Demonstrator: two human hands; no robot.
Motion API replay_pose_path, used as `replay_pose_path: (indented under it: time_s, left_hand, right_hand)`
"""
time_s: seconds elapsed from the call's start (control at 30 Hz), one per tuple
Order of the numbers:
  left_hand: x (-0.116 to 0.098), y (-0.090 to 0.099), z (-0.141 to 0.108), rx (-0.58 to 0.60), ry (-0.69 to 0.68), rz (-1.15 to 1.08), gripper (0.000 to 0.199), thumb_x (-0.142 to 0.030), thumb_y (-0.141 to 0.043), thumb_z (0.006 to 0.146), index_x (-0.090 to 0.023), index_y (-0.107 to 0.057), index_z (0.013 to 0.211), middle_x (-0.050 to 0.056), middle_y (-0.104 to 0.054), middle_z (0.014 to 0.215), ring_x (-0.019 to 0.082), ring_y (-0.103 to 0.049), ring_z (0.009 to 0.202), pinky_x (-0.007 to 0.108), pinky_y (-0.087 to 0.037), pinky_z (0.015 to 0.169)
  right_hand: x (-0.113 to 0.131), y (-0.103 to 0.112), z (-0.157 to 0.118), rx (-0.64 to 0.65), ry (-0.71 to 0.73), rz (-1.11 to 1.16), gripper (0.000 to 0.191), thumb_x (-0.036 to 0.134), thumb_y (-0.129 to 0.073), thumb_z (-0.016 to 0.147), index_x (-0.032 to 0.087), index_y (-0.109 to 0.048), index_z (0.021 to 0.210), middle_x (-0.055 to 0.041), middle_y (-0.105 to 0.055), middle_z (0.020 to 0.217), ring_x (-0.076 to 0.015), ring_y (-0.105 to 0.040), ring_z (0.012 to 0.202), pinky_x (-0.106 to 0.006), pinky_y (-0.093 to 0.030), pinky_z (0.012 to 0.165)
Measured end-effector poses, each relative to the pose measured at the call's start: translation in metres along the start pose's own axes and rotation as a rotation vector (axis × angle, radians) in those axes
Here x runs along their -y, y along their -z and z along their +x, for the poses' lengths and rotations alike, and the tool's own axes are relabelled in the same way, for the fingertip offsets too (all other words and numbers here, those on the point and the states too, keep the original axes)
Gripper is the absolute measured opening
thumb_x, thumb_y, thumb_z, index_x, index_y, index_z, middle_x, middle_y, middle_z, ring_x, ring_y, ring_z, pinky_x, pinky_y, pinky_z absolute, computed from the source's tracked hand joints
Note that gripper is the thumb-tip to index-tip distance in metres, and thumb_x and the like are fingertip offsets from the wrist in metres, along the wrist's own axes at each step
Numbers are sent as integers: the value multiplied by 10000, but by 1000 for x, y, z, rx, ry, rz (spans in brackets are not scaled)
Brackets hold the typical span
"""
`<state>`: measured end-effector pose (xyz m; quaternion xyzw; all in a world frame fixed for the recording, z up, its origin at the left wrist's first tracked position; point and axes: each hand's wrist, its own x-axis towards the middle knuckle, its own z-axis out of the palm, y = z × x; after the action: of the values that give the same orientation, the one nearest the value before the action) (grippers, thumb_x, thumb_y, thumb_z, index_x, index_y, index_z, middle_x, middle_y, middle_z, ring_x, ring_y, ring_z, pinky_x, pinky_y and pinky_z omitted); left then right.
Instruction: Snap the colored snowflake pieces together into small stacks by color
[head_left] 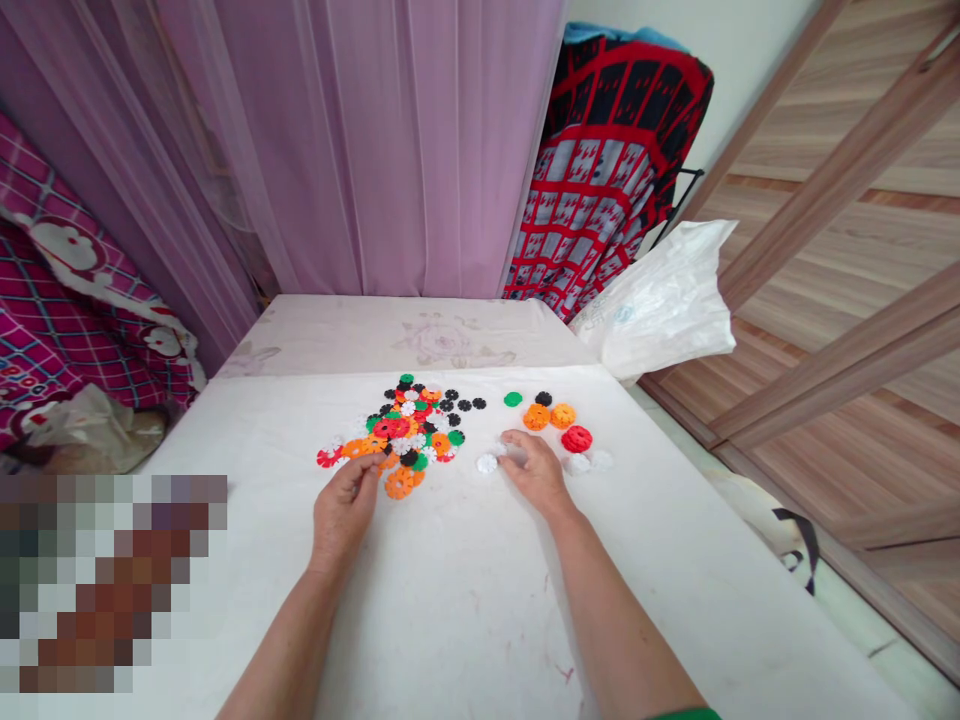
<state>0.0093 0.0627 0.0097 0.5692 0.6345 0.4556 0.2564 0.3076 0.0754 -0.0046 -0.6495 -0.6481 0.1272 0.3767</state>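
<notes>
A heap of notched plastic discs point(397, 428) in orange, red, green, black and white lies on the white-covered table point(442, 600). At the heap's near left edge is my left hand point(346, 508), its thumb and fingers pinched on an orange notched disc point(388, 461). My right hand point(536, 472), to the right of the heap, has its thumb and forefinger curved around a pale white notched disc point(502, 449), partly covered by the fingers. Another white disc point(487, 463) lies flat beside the right thumb tip.
Small groups sorted by colour lie at the right: a green disc point(513, 399), a black disc point(543, 398), orange discs point(537, 417), red discs point(577, 439) and white discs point(578, 463). A white plastic bag point(660, 300) hangs by the table's far right corner. Purple curtains point(390, 150) hang behind.
</notes>
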Motion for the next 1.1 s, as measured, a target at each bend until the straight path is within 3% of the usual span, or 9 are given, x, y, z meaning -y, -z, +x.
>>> replay_pose_path:
  time_s: [0.17, 0.5, 0.73, 0.83, 1.1]
  left_hand:
    - [2, -1, 1, -4, -17, -5, 349, -459, -498, 811, -244, -726, 965, 38, -752, 999, 209, -675, 895, 346, -517, 853]
    - [2, -1, 0, -5, 5, -21, 334, -448, -509, 796, -248, -727, 950, 36, -751, 1028, 221, -678, 965, 371, -504, 917]
    - [4, -2, 1, -18, -17, -22, 325, -442, -510, 799, -252, -729, 946, 28, -754, 1020, 216, -682, 963, 355, -513, 901]
    - [5, -3, 0, -13, -13, -26, 329, -448, -509, 805, -250, -726, 955, 33, -751, 1031, 221, -679, 970, 363, -511, 907]
    - [5, -3, -1, -8, -10, -33, 337, -454, -512, 814, -240, -721, 969, 44, -746, 1039, 219, -677, 969, 366, -505, 917]
  right_hand:
    - [0, 1, 1, 30, 36, -24, 351, 250, -645, 726, 261, -649, 1076, -29, -722, 1003, -219, -626, 982, -404, -472, 917]
    - [-1, -7, 2, -32, -60, 3, 527, 289, -663, 688, 228, -554, 1200, -32, -711, 927, -210, -630, 847, -390, -482, 853]
    - [-6, -8, -6, -131, -153, 287, 582, 397, -641, 725, 213, -481, 1254, -42, -707, 909, -186, -618, 763, -361, -503, 763]
    - [3, -5, -14, -92, -91, 304, 573, 377, -641, 730, 220, -469, 1254, -34, -703, 913, -181, -616, 780, -364, -503, 798]
    - [24, 2, -16, -13, 86, 87, 548, 288, -626, 728, 236, -495, 1258, -20, -710, 935, -201, -622, 845, -392, -484, 905]
